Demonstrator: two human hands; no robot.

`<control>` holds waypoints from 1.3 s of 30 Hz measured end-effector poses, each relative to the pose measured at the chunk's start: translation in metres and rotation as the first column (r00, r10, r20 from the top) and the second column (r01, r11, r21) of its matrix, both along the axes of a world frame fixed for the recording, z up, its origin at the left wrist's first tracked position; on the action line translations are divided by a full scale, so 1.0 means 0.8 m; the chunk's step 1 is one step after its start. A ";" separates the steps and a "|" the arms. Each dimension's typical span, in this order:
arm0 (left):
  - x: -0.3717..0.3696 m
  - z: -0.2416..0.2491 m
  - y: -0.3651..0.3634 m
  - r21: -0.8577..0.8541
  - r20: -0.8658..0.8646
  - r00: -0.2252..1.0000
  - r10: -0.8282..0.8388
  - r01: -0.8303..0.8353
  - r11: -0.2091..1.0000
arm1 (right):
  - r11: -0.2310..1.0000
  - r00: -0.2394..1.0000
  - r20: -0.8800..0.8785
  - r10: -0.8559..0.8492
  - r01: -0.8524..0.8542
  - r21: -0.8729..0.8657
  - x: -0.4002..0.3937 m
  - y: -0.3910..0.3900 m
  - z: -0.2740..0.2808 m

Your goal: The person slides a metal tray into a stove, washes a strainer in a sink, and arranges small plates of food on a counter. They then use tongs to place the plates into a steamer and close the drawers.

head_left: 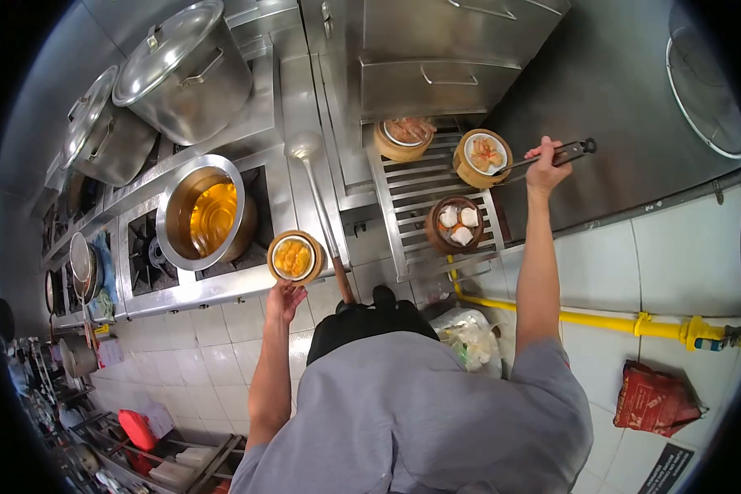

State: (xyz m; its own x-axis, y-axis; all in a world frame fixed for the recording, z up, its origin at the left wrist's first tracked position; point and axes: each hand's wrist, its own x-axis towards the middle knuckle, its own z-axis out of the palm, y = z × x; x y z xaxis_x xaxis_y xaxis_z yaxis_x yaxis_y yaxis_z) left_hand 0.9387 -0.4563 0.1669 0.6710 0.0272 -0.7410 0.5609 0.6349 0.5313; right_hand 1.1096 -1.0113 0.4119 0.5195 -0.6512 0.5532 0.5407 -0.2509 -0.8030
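Note:
A small bamboo steamer (293, 258) with yellow dumplings on a white dish rests at the stove's front edge, and my left hand (286, 299) grips its near side. My right hand (545, 169) is closed round the dark handle of metal tongs (575, 151). The tongs' tips reach the dish in a bamboo steamer (472, 177) on the slatted metal rack (403, 193). Behind it to the left stands another steamer (402, 153) with reddish pieces. A darker steamer (438, 240) with white and orange dumplings sits nearer me.
On the stove stand a wide pot (173, 222) of yellow liquid and two large lidded pots (185, 82). A long ladle (319, 198) lies beside the steamer. Steel drawers (436, 86) rise behind the rack. A yellow pipe (593, 320) and a plastic bag (472, 339) are lower right.

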 end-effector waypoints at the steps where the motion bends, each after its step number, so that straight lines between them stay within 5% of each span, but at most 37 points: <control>1: -0.006 -0.007 0.000 0.007 0.018 1.000 0.001 -0.001 1.000 | 0.999 1.000 0.000 0.016 -0.016 0.037 0.013 0.000 -0.010; 8: -0.031 -0.015 -0.001 0.074 0.060 0.997 0.044 -0.048 0.996 | 0.981 0.999 0.019 0.040 -0.042 0.189 0.093 0.029 -0.026; 15: -0.030 0.079 -0.023 0.225 0.107 0.993 0.054 -0.077 0.971 | 0.983 0.993 0.076 0.090 -0.101 0.155 0.140 0.045 -0.033; 21: 0.025 0.121 -0.067 0.200 0.181 0.980 -0.089 0.052 0.978 | 0.997 0.987 0.144 0.076 -0.070 -0.045 0.031 0.009 0.026; 27: 0.092 0.146 -0.153 0.173 0.182 0.959 -0.218 0.187 0.967 | 0.813 0.802 0.139 0.581 -0.581 -0.048 -0.135 -0.007 0.031; 33: 0.160 0.115 -0.219 0.177 0.087 0.940 -0.329 0.311 0.934 | 0.830 0.836 0.027 0.549 -0.541 -0.134 -0.176 0.007 -0.021; 39: 0.180 0.116 -0.260 0.235 0.139 0.916 -0.376 0.339 0.911 | 0.855 0.855 0.030 0.518 -0.519 0.009 -0.168 0.014 -0.051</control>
State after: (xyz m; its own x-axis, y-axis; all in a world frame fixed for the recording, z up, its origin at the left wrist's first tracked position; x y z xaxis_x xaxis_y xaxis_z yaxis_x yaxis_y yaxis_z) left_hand 1.0826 -0.6647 0.2596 0.7834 -0.1028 -0.6129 0.6143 0.2778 0.7386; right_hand 0.9750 -1.0000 0.3708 0.7704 -0.2999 0.5626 0.6088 0.0841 -0.7888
